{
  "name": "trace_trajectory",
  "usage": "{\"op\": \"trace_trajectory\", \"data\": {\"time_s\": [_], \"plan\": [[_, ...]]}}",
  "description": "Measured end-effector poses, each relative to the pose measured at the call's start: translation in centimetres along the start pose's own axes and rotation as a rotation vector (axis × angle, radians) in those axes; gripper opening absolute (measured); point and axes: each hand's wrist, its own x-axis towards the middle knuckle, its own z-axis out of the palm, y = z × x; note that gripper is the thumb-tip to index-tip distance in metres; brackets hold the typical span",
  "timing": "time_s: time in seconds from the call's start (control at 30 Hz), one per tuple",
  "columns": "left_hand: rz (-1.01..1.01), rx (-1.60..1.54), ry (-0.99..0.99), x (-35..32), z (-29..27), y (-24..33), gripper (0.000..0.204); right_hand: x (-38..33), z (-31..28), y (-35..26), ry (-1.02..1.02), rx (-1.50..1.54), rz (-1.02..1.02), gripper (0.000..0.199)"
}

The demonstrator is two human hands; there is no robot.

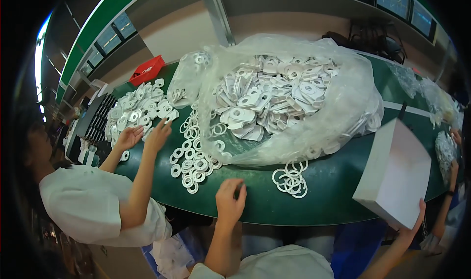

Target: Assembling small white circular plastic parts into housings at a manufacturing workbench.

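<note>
**Inspector:** Green worktable (338,190) runs across the view below a green-trimmed wall. State of the hands?

**Assistant:** Left hand (229,200) rests at the near table edge, fingers curled loosely inward; whether it pinches anything I cannot tell. Right hand (413,226) grips the lower corner of a white box (400,173), which stands tilted on the table's right end.

**Inspector:** Nearest parts?

**Assistant:** White rings (194,161) lie spread just left of the left hand, and a small ring cluster (291,178) lies to its right, apart from it.

**Inspector:** Obstructions?

**Assistant:** A large clear plastic bag (343,127), open at the top and full of flat white plates (274,95), fills the table's middle behind both ring groups. A smaller bag (189,75) leans beside it.

**Inspector:** Others present?

**Assistant:** A co-worker in white (93,200) on the left has both hands on another plate pile (137,109). A red bin (147,70) sits beyond.
</note>
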Motion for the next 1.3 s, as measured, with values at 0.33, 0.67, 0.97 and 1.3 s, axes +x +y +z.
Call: {"op": "trace_trajectory", "data": {"time_s": [0.33, 0.67, 0.97, 1.3], "plan": [[0.307, 0.465, 0.142, 15.5, 5.7, -4.6, 0.031, 1.3, 1.3, 7.8, 0.232, -0.169, -0.169, 0.058], [0.338, 0.325, 0.232, 16.3, 3.1, -3.4, 0.021, -4.1, 9.5, 7.1, 0.402, -1.280, -0.970, 0.044], [0.699, -0.323, -0.133, -1.1, 3.1, 8.9, 0.030, -10.2, 16.3, 15.7, -0.573, -0.179, 0.310, 0.049], [0.385, -0.812, -0.617, -2.6, -1.4, 16.2, 0.033, -7.6, 17.1, 19.8, -0.431, -0.301, 0.374, 0.020]]}}
